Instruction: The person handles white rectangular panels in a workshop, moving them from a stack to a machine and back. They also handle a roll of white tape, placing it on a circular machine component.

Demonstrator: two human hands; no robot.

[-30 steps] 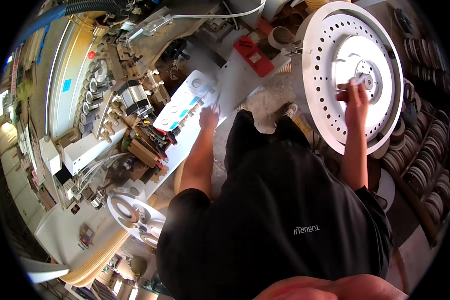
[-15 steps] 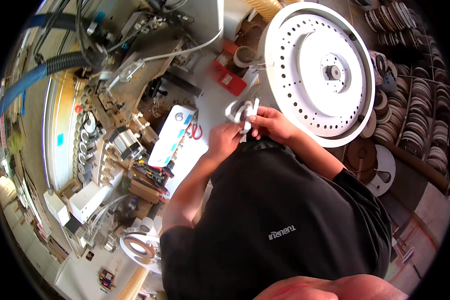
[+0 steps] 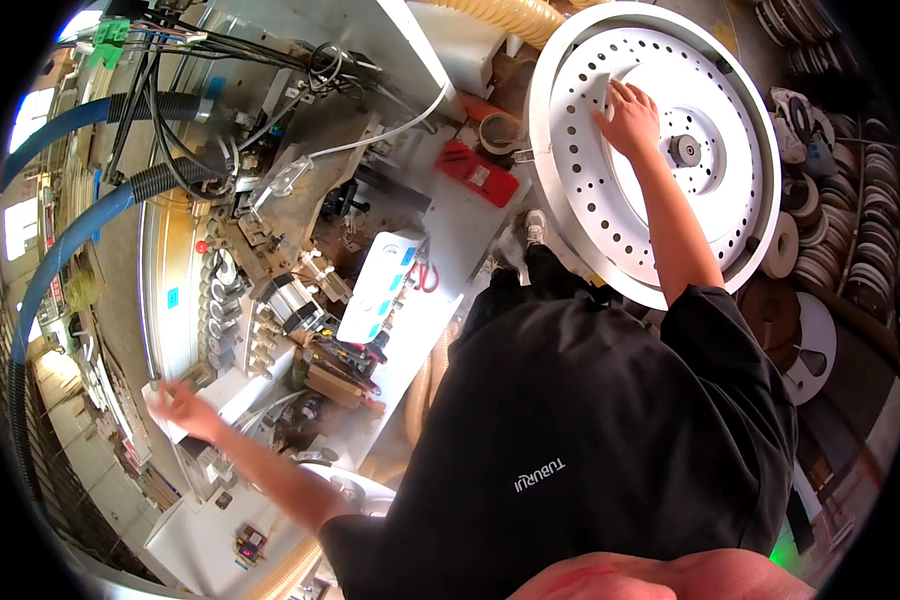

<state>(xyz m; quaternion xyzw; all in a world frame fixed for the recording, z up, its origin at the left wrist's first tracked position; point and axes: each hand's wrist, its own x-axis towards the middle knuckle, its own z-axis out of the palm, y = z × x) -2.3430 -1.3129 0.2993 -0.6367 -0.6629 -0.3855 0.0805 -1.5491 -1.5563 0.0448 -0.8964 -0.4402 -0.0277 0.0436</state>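
Observation:
My right hand [image 3: 632, 122] lies on the upper left part of a large white round disc [image 3: 592, 190], its fingers spread over the raised inner ring [image 3: 642, 205]. A small pale strip end [image 3: 602, 90] shows beside the fingertips; whether they touch it I cannot tell. Far to the left, my left hand [image 3: 185, 408] is stretched out over a white open box [image 3: 232, 392] at the machine's edge. Its fingers look apart and are slightly blurred; I see nothing held in it. A dark knob [image 3: 685, 151] sits at the disc's hub.
A white control panel [image 3: 375, 290] stands on the white bench [image 3: 450, 235], with red-handled scissors [image 3: 426, 278] and a red case [image 3: 478, 172] nearby. Blue hoses [image 3: 80, 222] hang at the left. Stacked rolls [image 3: 870, 215] stand at the right; beige ducting [image 3: 515, 14] runs behind.
My hands were together in the middle on a white crumpled strip. They have parted, left hand to the far left, right hand onto the disc. The crumpled strip is no longer seen.

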